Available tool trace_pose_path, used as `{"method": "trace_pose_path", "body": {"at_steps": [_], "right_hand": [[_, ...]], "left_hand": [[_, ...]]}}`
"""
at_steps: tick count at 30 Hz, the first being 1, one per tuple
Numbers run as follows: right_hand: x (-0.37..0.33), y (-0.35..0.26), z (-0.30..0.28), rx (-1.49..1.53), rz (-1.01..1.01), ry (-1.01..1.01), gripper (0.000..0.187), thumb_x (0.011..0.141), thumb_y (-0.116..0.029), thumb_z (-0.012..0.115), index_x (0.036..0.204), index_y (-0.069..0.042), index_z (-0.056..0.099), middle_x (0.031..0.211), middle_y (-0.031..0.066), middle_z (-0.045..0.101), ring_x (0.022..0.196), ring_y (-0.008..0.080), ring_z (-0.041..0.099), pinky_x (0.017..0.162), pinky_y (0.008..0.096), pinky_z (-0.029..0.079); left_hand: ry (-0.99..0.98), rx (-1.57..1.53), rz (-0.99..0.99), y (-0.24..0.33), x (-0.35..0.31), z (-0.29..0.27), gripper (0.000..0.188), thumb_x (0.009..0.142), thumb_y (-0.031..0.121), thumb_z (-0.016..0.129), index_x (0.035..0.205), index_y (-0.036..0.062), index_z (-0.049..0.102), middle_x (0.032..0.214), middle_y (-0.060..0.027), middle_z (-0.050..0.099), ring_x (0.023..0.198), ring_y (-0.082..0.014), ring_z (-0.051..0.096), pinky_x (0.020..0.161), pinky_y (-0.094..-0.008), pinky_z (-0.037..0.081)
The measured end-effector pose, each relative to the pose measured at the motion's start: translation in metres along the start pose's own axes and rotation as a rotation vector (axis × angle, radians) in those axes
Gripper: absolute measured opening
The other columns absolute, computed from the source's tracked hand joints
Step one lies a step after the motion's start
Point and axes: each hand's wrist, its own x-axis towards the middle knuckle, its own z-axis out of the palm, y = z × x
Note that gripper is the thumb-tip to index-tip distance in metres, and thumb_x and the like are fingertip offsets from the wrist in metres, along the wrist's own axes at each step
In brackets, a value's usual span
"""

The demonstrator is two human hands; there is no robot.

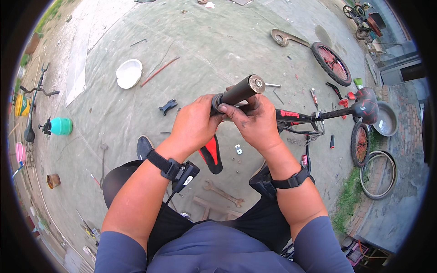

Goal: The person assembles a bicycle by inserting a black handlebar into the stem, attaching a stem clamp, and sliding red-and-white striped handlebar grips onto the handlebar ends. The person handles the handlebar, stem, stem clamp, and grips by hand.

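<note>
A thick black tube [237, 91], with a silver bolt in its end, points up and to the right between my hands. My left hand [195, 120] is closed round its lower end, by a dark ring [217, 101]. My right hand [256, 122] is closed at the tube too, its thumb pressed near the ring and its fingertips smudged dark. Behind my right hand lies a black bicycle frame [291, 116] with red markings, its saddle [366, 107] to the right. Below my hands shows a black and red curved piece [212, 154]; how it joins the tube is hidden.
A large wrench [223, 193] lies near my feet. Two wheels [331, 63] [360, 144], a tyre [378, 174] and a metal basin [387, 119] are at the right. A white dish [129, 74], red rod [160, 71] and teal container [61, 126] lie left.
</note>
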Motion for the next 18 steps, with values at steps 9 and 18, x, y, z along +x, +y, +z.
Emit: {"method": "trace_pose_path", "body": {"at_steps": [9, 18], "right_hand": [[0.003, 0.002, -0.003, 0.139, 0.018, -0.045, 0.027, 0.091, 0.002, 0.077, 0.114, 0.003, 0.063, 0.104, 0.0119, 0.076, 0.091, 0.0125, 0.072, 0.075, 0.0298, 0.062], [0.007, -0.006, -0.005, 0.227, 0.053, -0.093, 0.034, 0.092, 0.006, 0.074, 0.123, 0.003, 0.061, 0.114, 0.0116, 0.072, 0.101, 0.0149, 0.07, 0.082, 0.0311, 0.064]], "left_hand": [[0.038, -0.026, 0.015, -0.006, 0.0, 0.006, 0.035, 0.09, 0.013, 0.072, 0.122, 0.0049, 0.063, 0.101, -0.0204, 0.072, 0.094, -0.0428, 0.07, 0.077, -0.048, 0.055], [0.149, -0.091, 0.118, -0.007, -0.002, 0.014, 0.053, 0.09, 0.006, 0.073, 0.139, 0.0067, 0.053, 0.115, -0.0218, 0.072, 0.104, -0.0423, 0.071, 0.083, -0.0461, 0.058]]}}
